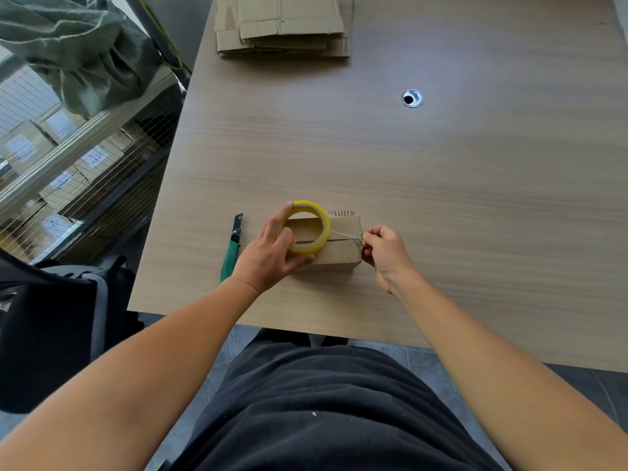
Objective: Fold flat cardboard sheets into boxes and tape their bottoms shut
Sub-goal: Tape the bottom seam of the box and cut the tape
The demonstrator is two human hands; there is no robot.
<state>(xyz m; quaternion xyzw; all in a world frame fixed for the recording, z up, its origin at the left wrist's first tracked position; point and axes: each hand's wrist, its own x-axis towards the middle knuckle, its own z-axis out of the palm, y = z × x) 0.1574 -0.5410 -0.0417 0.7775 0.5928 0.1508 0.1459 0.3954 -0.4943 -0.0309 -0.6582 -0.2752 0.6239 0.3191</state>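
Centrally, a small folded box (pixel 339 255) of brown corrugated cardboard lies on the pale wood-grain bench (pixel 441 198). Its two top flaps meet in a straight seam along its length. On top of the box, over its left half, sits a round roll of clear tape (pixel 324 222) with a yellow edge and a brownish card core. The roll is tilted so that the flaps show through its hole.

The left grip (pixel 268 253) is curled round the roll, with fingers on its far rim and the thumb under its near side against the box. From the roll a thin, glossy tape strip (pixel 343 235) stretches along the seam to the box's right end. There the right grip (pixel 384 253) pinches the strip's free end between thumb and fingertips, its other fingers curled in.

Just left of the box lies a utility knife (pixel 232 249) with a ribbed green handle and a black slanted tip. Well beyond the box, a stack of flat cardboard sheets (pixel 282 25) rests with uneven, stepped edges. Beyond the box and to its right is a round, metal-rimmed cable hole (pixel 412 98) in the bench. Far to the box's left, off the bench, a wire-mesh cage (pixel 68 171) holds labelled cartons, with crumpled dark green fabric (pixel 78 52) above it.
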